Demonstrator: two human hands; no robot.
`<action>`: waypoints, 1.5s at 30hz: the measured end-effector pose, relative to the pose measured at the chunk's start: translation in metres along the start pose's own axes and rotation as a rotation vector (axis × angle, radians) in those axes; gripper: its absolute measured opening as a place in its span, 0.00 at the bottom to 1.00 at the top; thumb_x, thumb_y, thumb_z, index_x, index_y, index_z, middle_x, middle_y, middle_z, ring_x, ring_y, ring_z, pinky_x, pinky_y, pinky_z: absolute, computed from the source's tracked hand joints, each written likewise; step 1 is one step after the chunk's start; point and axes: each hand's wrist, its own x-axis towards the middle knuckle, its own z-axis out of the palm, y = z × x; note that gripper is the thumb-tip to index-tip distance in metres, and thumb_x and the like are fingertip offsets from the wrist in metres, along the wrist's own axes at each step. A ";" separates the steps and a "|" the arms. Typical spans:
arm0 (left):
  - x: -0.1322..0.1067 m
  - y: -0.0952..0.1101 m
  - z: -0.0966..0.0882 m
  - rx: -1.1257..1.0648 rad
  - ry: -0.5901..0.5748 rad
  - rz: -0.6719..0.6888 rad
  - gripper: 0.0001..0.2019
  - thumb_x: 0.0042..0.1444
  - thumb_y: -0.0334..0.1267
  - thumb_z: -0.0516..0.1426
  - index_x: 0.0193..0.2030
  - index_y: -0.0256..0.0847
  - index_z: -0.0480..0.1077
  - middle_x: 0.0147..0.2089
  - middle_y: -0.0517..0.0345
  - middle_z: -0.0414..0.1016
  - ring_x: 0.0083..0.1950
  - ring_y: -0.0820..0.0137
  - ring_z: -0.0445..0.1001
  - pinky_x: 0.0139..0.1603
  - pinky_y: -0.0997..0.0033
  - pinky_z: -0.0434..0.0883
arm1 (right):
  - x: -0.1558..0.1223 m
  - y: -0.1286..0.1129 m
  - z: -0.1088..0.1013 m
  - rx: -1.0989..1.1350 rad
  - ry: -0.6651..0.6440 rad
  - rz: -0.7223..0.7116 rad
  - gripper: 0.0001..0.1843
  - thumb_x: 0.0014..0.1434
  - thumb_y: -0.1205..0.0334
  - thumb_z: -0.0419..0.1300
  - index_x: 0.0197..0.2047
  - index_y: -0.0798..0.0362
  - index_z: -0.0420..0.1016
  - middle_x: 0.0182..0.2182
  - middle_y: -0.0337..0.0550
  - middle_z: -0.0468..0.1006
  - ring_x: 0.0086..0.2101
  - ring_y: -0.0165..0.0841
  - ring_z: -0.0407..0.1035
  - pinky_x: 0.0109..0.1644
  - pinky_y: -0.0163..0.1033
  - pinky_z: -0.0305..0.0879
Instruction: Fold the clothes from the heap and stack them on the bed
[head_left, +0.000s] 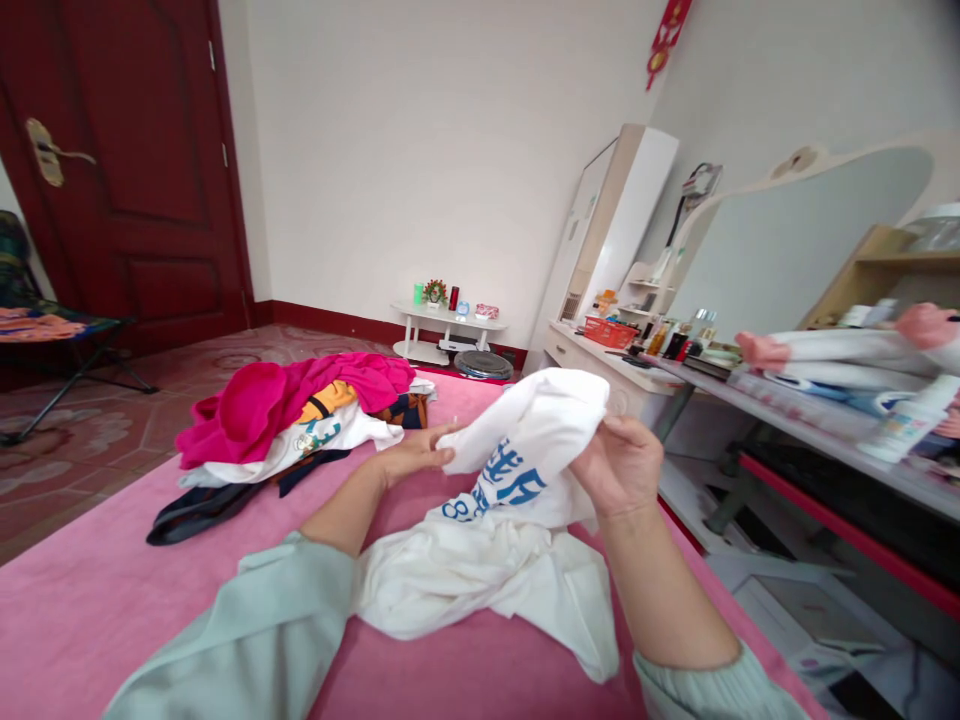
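Observation:
A white T-shirt with blue print (517, 500) is bunched up over the pink bed cover (112, 590) in front of me. My left hand (412, 455) pinches its left edge between thumb and fingers. My right hand (619, 465) is closed on the cloth at the right and holds the upper part lifted. The lower part of the shirt lies crumpled on the bed between my forearms. Both arms wear pale green sleeves pushed up.
A pile of clothes (300, 420), magenta, orange, white and dark, lies at the bed's far left. A cluttered dressing table with mirror (675, 360) stands to the right. A small white table (446, 325) is by the far wall, a red door (135, 160) and folding chair (45, 340) at left.

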 end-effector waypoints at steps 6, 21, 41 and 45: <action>-0.008 0.049 -0.042 -0.086 -0.065 -0.008 0.16 0.31 0.40 0.69 0.27 0.32 0.75 0.22 0.52 0.74 0.24 0.63 0.73 0.24 0.68 0.70 | 0.013 -0.006 -0.023 -0.271 0.208 -0.254 0.13 0.43 0.65 0.63 0.35 0.53 0.74 0.36 0.42 0.79 0.42 0.38 0.72 0.52 0.46 0.65; -0.007 0.100 -0.059 0.073 0.634 0.313 0.07 0.46 0.37 0.60 0.31 0.37 0.71 0.16 0.65 0.66 0.12 0.76 0.65 0.10 0.82 0.60 | 0.004 0.097 -0.071 -1.540 0.102 0.289 0.41 0.43 0.51 0.66 0.60 0.53 0.62 0.41 0.48 0.77 0.37 0.39 0.72 0.38 0.39 0.64; -0.023 0.120 -0.005 -0.159 0.309 0.528 0.16 0.50 0.45 0.61 0.38 0.34 0.70 0.36 0.53 0.77 0.39 0.67 0.79 0.47 0.64 0.75 | 0.009 0.117 -0.100 -1.317 0.279 0.352 0.27 0.38 0.60 0.68 0.44 0.54 0.70 0.40 0.48 0.76 0.27 0.31 0.71 0.26 0.33 0.63; -0.024 0.122 -0.009 -0.140 0.394 0.453 0.12 0.52 0.41 0.60 0.38 0.35 0.68 0.32 0.54 0.76 0.33 0.68 0.79 0.36 0.70 0.77 | 0.009 0.109 -0.101 -1.455 0.153 0.287 0.11 0.40 0.59 0.67 0.22 0.53 0.69 0.21 0.37 0.73 0.28 0.33 0.70 0.29 0.33 0.61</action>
